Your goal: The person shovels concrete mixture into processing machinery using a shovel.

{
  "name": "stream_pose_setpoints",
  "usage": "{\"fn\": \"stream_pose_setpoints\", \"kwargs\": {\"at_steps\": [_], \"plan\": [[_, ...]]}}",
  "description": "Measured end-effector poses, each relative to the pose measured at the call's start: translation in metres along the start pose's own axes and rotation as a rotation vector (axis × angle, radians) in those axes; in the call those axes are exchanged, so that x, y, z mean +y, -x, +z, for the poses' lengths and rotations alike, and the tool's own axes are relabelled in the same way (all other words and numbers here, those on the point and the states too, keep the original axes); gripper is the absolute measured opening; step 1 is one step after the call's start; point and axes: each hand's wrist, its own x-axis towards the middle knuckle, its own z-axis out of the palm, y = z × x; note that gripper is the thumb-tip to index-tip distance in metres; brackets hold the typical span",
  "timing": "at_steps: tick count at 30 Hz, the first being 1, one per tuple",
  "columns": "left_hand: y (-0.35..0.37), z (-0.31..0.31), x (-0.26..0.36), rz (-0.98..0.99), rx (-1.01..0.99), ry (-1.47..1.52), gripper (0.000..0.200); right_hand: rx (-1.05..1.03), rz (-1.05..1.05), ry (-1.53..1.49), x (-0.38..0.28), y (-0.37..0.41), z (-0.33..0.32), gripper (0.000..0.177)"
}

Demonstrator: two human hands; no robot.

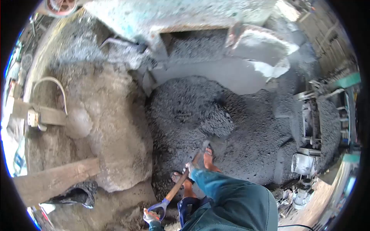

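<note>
A shovel point(176, 188) with a wooden shaft and a blue D-shaped handle slants across the lower middle of the view. My left hand point(151, 216), in a light covering, is closed on the handle's end grip. Further down the shaft, my right hand point(189, 168) is wrapped around the wood, partly hidden by my sleeve. A heap of dark, gravelly wet mix point(217, 121) lies on the shovel's blade, hiding most of it. Around the blade spreads a larger pile of the same mix point(177, 100), in front of my sandalled feet.
A mound of brown sand or soil point(115, 134) rises on the left, with a wooden plank point(58, 179) below it. Ahead stands a worn, pale metal machine point(185, 15) with a rectangular opening. Mix-caked metal equipment point(312, 123) lines the right side.
</note>
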Motion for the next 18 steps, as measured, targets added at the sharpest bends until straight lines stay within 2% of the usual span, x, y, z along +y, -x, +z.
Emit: {"fn": "stream_pose_setpoints", "kwargs": {"at_steps": [2,5,6,7,9,10,11,12,13,14,15,16,17,18], "plan": [[-0.015,0.003,-0.008,-0.122,-0.107,-0.105,0.063,-0.092,-0.041,-0.178,-0.025,0.017,-0.042,0.013],[-0.021,0.056,-0.018,-0.254,-0.34,-0.153,0.069,0.21,-0.413,-0.038,-0.115,0.104,-0.043,0.012],[-0.025,0.084,-0.019,-0.334,-0.413,-0.145,0.067,0.173,-0.363,-0.087,-0.152,0.126,-0.052,0.01],[-0.02,0.118,-0.022,-0.257,-0.49,-0.129,0.062,0.131,-0.312,-0.137,-0.188,0.15,-0.063,0.011],[0.074,0.2,0.015,-0.131,-0.611,-0.166,0.057,0.065,-0.553,-0.292,-0.261,0.202,-0.073,0.007],[0.109,0.236,0.035,-0.044,-0.801,-0.156,0.054,-0.034,-0.825,-0.025,-0.302,0.19,-0.097,0.012],[0.148,0.27,0.052,0.038,-0.987,-0.141,0.052,-0.189,-0.833,-0.232,-0.346,0.23,-0.095,0.012],[0.208,0.303,0.078,0.125,-1.064,-0.05,0.05,-0.347,-0.817,-0.436,-0.39,0.274,-0.091,0.014],[0.266,0.331,0.099,0.208,-1.134,0.047,0.048,-0.375,-0.878,-0.498,-0.431,0.312,-0.088,0.014],[0.29,0.36,0.11,0.333,-1.192,0.053,0.044,-0.446,-0.942,-0.509,-0.47,0.349,-0.09,0.015],[0.333,0.38,0.129,0.438,-1.39,0.137,0.042,-0.404,-1.036,-0.537,-0.501,0.395,-0.087,0.014],[0.378,0.396,0.146,0.586,-1.453,0.168,0.04,-0.411,-1.247,-0.47,-0.53,0.421,-0.097,0.013],[0.423,0.403,0.162,0.79,-1.561,0.207,0.035,-0.428,-1.292,-0.53,-0.569,0.43,-0.117,0.006],[0.455,0.415,0.168,0.974,-1.585,0.221,0.032,-0.402,-1.205,-0.792,-0.58,0.479,-0.11,0.006]]}}
